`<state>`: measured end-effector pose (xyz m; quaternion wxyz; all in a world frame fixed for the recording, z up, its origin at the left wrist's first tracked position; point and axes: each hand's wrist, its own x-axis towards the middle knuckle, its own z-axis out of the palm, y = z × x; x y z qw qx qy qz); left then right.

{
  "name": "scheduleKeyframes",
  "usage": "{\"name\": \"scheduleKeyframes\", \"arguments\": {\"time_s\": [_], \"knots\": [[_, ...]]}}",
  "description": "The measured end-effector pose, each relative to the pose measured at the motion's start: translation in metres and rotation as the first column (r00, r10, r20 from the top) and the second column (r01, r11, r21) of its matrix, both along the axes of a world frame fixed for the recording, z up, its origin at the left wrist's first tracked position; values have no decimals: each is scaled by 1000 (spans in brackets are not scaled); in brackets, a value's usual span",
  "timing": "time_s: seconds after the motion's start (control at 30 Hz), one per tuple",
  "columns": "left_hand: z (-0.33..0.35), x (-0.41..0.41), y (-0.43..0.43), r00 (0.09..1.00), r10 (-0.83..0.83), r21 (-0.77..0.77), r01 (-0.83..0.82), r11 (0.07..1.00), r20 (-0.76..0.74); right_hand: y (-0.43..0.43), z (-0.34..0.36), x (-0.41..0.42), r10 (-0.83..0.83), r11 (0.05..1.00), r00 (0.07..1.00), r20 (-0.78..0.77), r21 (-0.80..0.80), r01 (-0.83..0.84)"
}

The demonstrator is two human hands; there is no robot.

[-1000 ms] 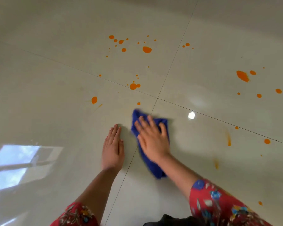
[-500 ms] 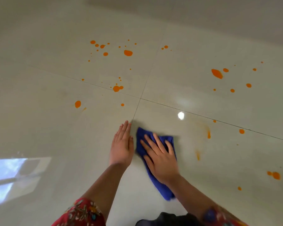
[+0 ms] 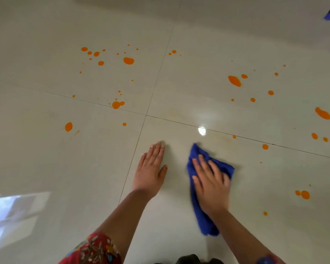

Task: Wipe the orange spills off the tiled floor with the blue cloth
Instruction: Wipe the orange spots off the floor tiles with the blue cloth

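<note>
Blue bunched cloth [image 3: 203, 220] lies on the glossy cream tiled floor [image 3: 46, 149], its long axis running away from the person. It's pinned under the right hand [image 3: 211, 183], fingers spread flat. The left hand [image 3: 151, 172] braces beside it, fingers straight and together. The nearest orange spills [image 3: 265, 146] sit ahead-right of the fingertips, so I'd sweep rightward!

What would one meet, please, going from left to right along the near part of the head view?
Window reflection → left hand → blue cloth → pair of orange spots.
</note>
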<state>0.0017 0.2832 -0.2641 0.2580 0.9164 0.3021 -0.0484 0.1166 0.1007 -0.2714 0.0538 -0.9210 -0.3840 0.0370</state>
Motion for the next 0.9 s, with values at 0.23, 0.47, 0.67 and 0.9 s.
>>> {"name": "scheduleKeyframes", "arguments": {"time_s": [0.23,0.47,0.67,0.9], "knots": [[-1,-3,-5,999,26,-15,-26,1000,35,61,-1,114,-452,886,886,-101,68,459],[-1,0,-2,979,120,2,-122,993,165,45,-1,22,206,975,976,-67,100,-199],[-1,-1,-8,972,132,-14,-132,991,193,33,-2,113,-243,970,970,-9,21,243],[18,6,-7,759,604,-401,-489,775,243,104,-3,35,184,980,974,-134,104,-171]]}}
